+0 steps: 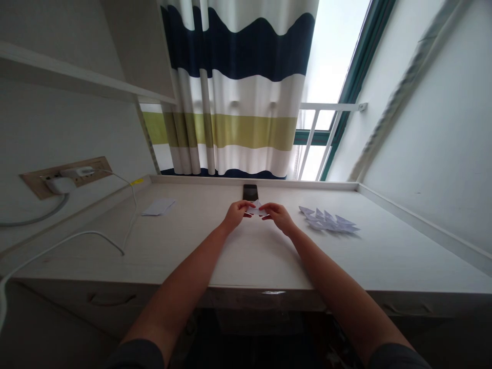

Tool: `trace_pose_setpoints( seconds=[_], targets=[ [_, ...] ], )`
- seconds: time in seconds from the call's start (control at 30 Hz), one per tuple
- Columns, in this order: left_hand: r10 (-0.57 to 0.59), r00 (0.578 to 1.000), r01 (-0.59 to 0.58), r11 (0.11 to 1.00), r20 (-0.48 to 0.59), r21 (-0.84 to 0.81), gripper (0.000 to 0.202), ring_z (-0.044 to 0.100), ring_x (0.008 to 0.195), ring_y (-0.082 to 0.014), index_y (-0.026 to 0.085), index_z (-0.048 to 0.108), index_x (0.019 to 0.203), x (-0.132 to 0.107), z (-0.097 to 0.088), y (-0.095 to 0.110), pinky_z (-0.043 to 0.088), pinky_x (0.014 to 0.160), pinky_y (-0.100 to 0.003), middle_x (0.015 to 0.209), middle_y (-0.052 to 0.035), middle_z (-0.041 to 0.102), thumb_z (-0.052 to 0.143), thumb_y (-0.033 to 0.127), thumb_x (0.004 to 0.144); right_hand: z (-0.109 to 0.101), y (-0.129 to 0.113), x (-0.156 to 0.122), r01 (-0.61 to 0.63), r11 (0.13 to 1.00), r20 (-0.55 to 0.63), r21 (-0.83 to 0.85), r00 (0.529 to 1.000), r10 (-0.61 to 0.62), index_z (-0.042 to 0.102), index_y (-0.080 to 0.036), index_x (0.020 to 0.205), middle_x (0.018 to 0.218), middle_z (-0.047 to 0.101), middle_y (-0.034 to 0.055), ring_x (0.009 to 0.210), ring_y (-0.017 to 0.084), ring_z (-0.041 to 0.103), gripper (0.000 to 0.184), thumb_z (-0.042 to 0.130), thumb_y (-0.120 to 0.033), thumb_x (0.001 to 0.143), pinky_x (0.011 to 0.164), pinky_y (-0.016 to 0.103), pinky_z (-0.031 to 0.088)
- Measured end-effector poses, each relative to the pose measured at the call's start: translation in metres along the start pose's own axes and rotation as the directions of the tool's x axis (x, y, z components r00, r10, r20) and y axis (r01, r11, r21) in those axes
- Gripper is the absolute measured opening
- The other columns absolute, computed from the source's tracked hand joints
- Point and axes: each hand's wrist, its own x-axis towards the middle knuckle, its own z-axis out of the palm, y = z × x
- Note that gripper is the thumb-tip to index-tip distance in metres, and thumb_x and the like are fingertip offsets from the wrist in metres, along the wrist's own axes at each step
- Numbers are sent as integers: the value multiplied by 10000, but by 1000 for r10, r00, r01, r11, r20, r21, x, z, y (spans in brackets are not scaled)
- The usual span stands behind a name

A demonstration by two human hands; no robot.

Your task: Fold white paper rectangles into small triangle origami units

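Observation:
My left hand [235,215] and my right hand [279,216] hover low over the pale wood-grain desk [192,246], pinching a small folded piece of white paper [255,209] between them. Just beyond the hands lies a black smartphone [250,192], close to the back edge of the desk. To the right of my right hand is a loose pile of several folded paper triangles [326,221]. Left of my left hand lies a small stack of white paper slips [158,207].
A wall socket panel [65,177] with a white charger plugged in sits at the left. A white cable [88,236] runs across the desk's left side. A striped curtain [234,102] and a window with a white railing [326,110] stand behind the desk.

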Motion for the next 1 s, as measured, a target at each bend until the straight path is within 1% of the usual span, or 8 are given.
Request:
trace_pose_setpoints(
  seconds=[0.1, 0.23, 0.37, 0.53, 0.67, 0.77, 0.83, 1.0],
  targets=[
    [-13, 1000, 13, 1000, 12, 24, 164, 571, 731, -139, 125, 646, 724, -2, 1, 2, 511, 627, -287, 829, -54, 625, 499, 182, 680, 1, 1, 1, 10, 999, -23, -49, 1000, -12, 649, -171, 700, 716, 616, 9, 633, 111, 559, 125, 547, -205, 635, 578, 279, 513],
    [-13, 998, 10, 999, 60, 43, 189, 576, 709, -133, 119, 644, 803, -4, 1, 4, 506, 646, -290, 787, -52, 632, 589, 201, 641, 1, -1, 0, 24, 998, -26, -53, 999, -26, 652, -174, 707, 714, 622, 8, 652, 118, 563, 137, 539, -182, 629, 585, 274, 505],
    [-14, 995, 10, 999, 101, 33, 242, 581, 667, -126, 115, 644, 819, -4, 1, 2, 499, 632, -279, 742, -49, 636, 650, 230, 606, 2, -4, -1, 31, 999, -11, -27, 999, -31, 651, -177, 699, 696, 625, 6, 639, 120, 567, 127, 550, -207, 628, 582, 274, 496],
    [-19, 997, 15, 999, 80, 44, 261, 581, 667, -129, 115, 651, 826, -5, 2, 3, 489, 622, -270, 736, -53, 638, 661, 240, 597, 3, -6, -1, 26, 999, -4, -18, 1000, -26, 644, -176, 723, 670, 626, 3, 618, 122, 573, 148, 609, -255, 604, 582, 281, 489],
    [-6, 998, 1, 997, 61, 76, 282, 560, 644, -115, 123, 654, 846, -5, 2, 4, 477, 611, -257, 713, -40, 628, 663, 243, 592, 2, -6, -3, 60, 991, 0, -121, 998, -60, 648, -177, 782, 663, 614, 3, 627, 127, 566, 214, 653, -265, 587, 601, 293, 488],
    [20, 998, -26, 992, 54, 122, 298, 514, 571, -89, 132, 657, 860, -3, 0, 1, 462, 586, -243, 640, -12, 598, 666, 250, 587, 0, -6, -3, 95, 971, -20, -219, 995, -101, 662, -179, 790, 670, 619, 11, 610, 126, 555, 218, 655, -287, 601, 607, 296, 480],
    [33, 998, -40, 989, 52, 141, 300, 490, 541, -80, 135, 659, 861, -2, 0, 0, 452, 574, -238, 599, 1, 576, 666, 258, 588, -1, -6, -3, 107, 963, -41, -245, 992, -121, 670, -183, 788, 689, 633, 20, 601, 127, 555, 218, 657, -297, 603, 612, 299, 476],
    [38, 998, -43, 992, 48, 117, 340, 522, 598, -100, 141, 648, 891, -3, 0, 1, 448, 586, -246, 688, -23, 618, 673, 269, 578, -2, -4, -2, 117, 949, -75, -293, 987, -144, 681, -186, 797, 684, 650, 26, 609, 138, 564, 232, 667, -302, 597, 641, 308, 466]
  ],
)
